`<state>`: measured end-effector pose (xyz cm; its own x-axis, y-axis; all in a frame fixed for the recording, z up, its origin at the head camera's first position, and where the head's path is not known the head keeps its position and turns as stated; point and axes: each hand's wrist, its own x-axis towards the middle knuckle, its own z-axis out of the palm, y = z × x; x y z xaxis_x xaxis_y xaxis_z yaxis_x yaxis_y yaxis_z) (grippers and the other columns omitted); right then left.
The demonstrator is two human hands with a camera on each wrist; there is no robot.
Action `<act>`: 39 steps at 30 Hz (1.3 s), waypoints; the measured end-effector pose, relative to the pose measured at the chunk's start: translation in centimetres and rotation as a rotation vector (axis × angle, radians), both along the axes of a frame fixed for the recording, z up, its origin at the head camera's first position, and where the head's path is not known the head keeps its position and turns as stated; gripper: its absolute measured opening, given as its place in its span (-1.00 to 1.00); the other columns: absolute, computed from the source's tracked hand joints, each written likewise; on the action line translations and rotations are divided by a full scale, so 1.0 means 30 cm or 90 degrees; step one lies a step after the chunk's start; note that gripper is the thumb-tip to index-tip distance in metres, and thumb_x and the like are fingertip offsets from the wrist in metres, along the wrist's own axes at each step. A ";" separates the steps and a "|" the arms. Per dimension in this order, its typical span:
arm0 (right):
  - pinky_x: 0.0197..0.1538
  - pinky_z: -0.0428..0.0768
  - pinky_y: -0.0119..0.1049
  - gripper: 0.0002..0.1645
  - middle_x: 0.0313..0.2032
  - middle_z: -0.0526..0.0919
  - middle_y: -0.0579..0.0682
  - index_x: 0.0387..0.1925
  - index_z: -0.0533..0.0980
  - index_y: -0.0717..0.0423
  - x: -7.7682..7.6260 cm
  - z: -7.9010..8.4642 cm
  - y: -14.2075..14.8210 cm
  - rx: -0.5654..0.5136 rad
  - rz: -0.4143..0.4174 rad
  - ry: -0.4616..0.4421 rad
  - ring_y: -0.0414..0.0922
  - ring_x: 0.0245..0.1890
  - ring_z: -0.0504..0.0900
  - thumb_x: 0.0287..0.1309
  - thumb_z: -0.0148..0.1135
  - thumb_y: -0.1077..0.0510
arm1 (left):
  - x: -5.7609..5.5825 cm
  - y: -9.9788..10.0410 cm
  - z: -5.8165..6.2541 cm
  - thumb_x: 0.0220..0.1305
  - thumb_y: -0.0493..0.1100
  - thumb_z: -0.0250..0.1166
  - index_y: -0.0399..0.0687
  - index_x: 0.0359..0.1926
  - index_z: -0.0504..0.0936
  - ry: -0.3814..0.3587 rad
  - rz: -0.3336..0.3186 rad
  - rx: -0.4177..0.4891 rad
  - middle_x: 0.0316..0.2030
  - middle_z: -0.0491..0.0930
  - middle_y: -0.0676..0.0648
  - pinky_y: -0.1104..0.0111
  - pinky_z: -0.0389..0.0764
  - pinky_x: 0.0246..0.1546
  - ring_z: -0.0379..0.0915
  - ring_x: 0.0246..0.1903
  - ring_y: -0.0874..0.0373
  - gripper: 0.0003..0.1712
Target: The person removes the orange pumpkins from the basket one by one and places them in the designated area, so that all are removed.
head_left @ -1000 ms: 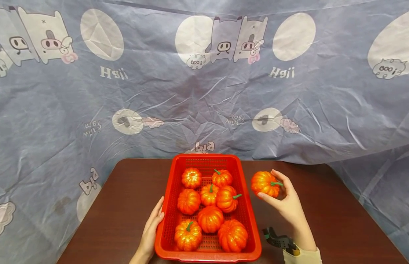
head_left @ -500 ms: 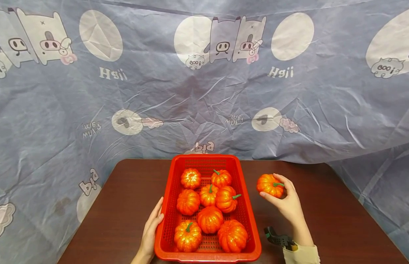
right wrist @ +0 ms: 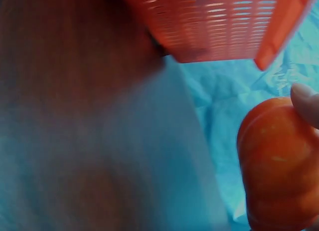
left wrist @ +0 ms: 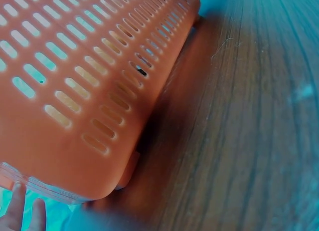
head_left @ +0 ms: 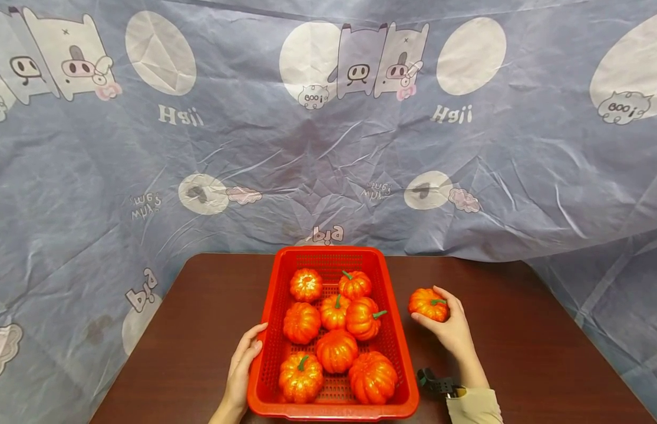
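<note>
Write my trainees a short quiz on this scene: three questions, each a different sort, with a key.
1. Count: how many pumpkins lie in the red basket?
2. True or false: the left hand and the right hand are on the same side of the basket.
3. Choose: what colour is the stem on the pumpkin held in the right hand? (a) black (b) green (c) white

Key: 1. Eight. 2. False; there is one on each side. 3. b.

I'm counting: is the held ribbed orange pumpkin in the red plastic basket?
Out: the right hand holds the pumpkin right of the basket.
</note>
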<state>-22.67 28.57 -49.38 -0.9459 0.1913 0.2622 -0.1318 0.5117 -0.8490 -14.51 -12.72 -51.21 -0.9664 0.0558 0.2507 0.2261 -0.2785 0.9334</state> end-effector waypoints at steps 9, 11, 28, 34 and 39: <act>0.10 0.24 0.04 -0.01 0.18 0.23 0.25 0.25 0.27 0.15 -0.033 -0.085 -0.009 0.026 -0.007 -0.004 0.16 0.08 0.29 -0.23 0.55 0.04 | -0.001 -0.004 -0.006 0.48 -0.22 -0.22 -0.36 0.29 0.11 0.031 -0.029 0.024 0.19 0.24 -0.28 0.30 0.45 0.00 0.36 0.06 0.04 -0.55; 0.10 0.25 0.04 0.00 0.18 0.23 0.26 0.26 0.26 0.16 -0.036 -0.094 -0.011 0.030 -0.005 -0.008 0.17 0.08 0.29 -0.23 0.55 0.04 | -0.002 -0.004 -0.007 0.48 -0.22 -0.23 -0.35 0.30 0.10 0.033 -0.032 0.024 0.20 0.23 -0.28 0.30 0.45 0.00 0.35 0.07 0.03 -0.54; 0.16 0.29 0.05 0.08 0.23 0.27 0.27 0.31 0.15 0.18 -0.069 -0.152 -0.037 -0.031 -0.096 -0.020 0.16 0.14 0.32 -0.18 0.53 -0.02 | -0.003 -0.005 -0.006 0.49 -0.22 -0.25 -0.38 0.30 0.09 0.043 -0.038 0.020 0.21 0.20 -0.32 0.30 0.44 0.02 0.33 0.09 0.02 -0.54; 0.19 0.28 0.05 0.16 0.29 0.18 0.28 0.36 0.06 0.22 -0.083 -0.167 -0.041 -0.082 -0.106 0.009 0.19 0.21 0.27 -0.18 0.54 0.04 | -0.002 -0.005 -0.007 0.48 -0.23 -0.24 -0.38 0.29 0.10 0.040 -0.026 0.010 0.19 0.21 -0.33 0.31 0.45 0.01 0.34 0.08 0.04 -0.55; 0.24 0.23 0.05 0.18 0.31 0.16 0.27 0.37 0.03 0.22 -0.088 -0.160 -0.038 -0.099 -0.100 0.002 0.21 0.27 0.21 -0.18 0.54 0.03 | -0.005 -0.004 -0.008 0.48 -0.23 -0.25 -0.38 0.30 0.09 0.043 -0.028 0.015 0.20 0.21 -0.32 0.32 0.43 0.02 0.33 0.09 0.06 -0.54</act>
